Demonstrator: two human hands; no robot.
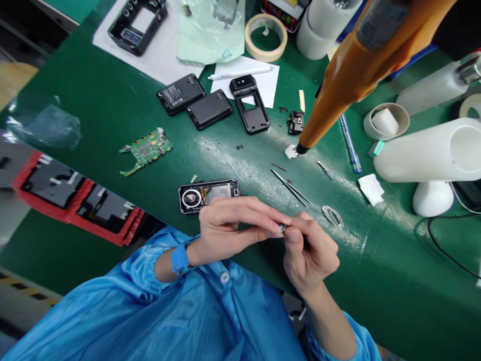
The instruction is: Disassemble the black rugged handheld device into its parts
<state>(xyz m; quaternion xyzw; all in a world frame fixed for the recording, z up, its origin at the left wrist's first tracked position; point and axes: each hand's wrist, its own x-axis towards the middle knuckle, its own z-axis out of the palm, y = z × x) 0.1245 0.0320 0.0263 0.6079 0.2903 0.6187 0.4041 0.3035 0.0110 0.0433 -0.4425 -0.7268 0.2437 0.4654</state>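
Observation:
Fingertips of my left hand (pixel 240 223) and my right hand (pixel 310 248) meet, both pinching a tiny dark part with a shiny spot (pixel 282 227). My fingers cover most of it, so its kind is unclear. Partly behind my left hand lies an opened phone-like device (pixel 208 194) with a white ring on its left end. Metal tweezers (pixel 289 188) rest on the table just beyond my fingertips, with a thin dark bit (pixel 278 167) beside them. A coil of thin wire (pixel 332 216) lies to the right of my right hand.
A green circuit board (pixel 146 150), two black battery packs (pixel 209 109) and a black housing (pixel 250 104) lie on the green table. An orange hanging tool (pixel 338 85) reaches down at upper right. White bottles (pixel 424 150) stand right; a masking tape roll (pixel 266 38) lies at the back.

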